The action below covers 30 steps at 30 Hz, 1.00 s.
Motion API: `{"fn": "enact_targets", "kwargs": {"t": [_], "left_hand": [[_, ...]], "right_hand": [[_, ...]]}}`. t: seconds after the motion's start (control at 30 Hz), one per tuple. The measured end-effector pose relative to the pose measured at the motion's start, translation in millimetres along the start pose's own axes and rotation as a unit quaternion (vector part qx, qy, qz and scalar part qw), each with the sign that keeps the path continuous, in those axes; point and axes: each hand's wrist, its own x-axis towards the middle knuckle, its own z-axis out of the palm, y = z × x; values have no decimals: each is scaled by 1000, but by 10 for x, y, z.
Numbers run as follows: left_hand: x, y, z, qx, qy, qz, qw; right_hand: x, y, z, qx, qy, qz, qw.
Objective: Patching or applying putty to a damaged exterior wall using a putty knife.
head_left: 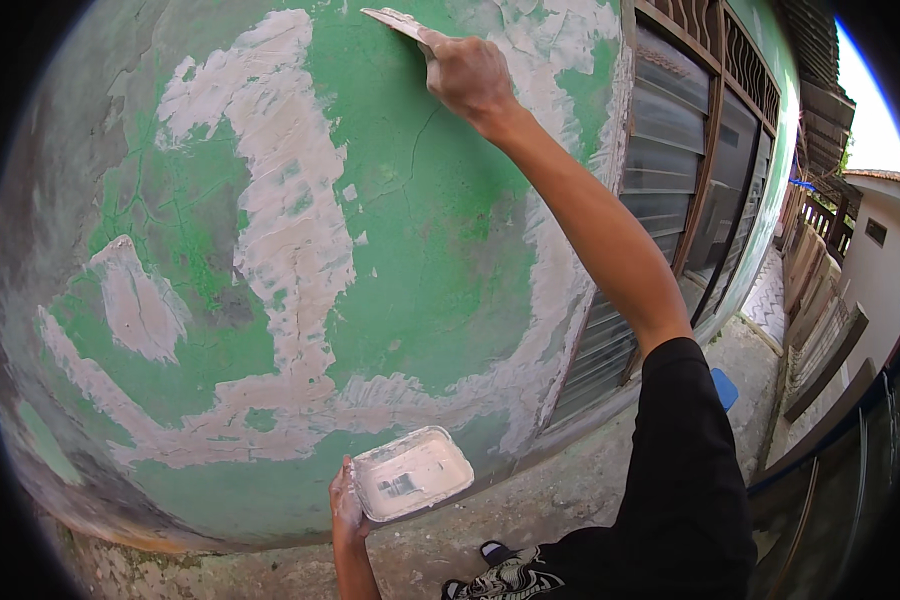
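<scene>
My right hand [470,80] is raised high against the green wall [410,250], closed round a flat putty knife [394,19] whose pale, coated blade points up and left. Its blade lies at or very near the wall; I cannot tell whether it touches. Low in front of me, my left hand [346,503] grips the left side of a shallow rectangular plastic tub [414,473]. Whitish filler lines the tub, with a darker bare patch on its floor. Broad streaks of whitish filler [295,230] cover parts of the wall in rough bands, over and beside cracked green paint.
A window with brown wooden frame and glass louvres [660,150] adjoins the wall on the right. Below runs a concrete walkway [470,540], where my sandalled feet show. A blue object [724,388] rests on the ground at right, near wooden boards [820,370].
</scene>
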Motion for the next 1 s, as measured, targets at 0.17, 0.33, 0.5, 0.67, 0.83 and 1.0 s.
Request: {"fn": "enact_targets", "kwargs": {"t": [0.17,0.33,0.5,0.67,0.83,1.0], "left_hand": [[-5,-113,52,9,-12,-8,1000],[-95,-155,-113,-42,51,-10,998],[-66,-116,-10,-22,22,-3,1000],[-179,-5,101,-20,18,4,1000],[-155,-137,88,-27,17,-9,999],[-184,-157,-2,-37,40,7,998]], "right_hand": [[611,896,303,-65,165,9,984],[624,303,416,-16,55,86,995],[276,-32,508,-21,60,42,997],[272,-175,-34,72,2,45,996],[666,519,235,-17,117,84,989],[344,63,433,-76,90,35,992]]}}
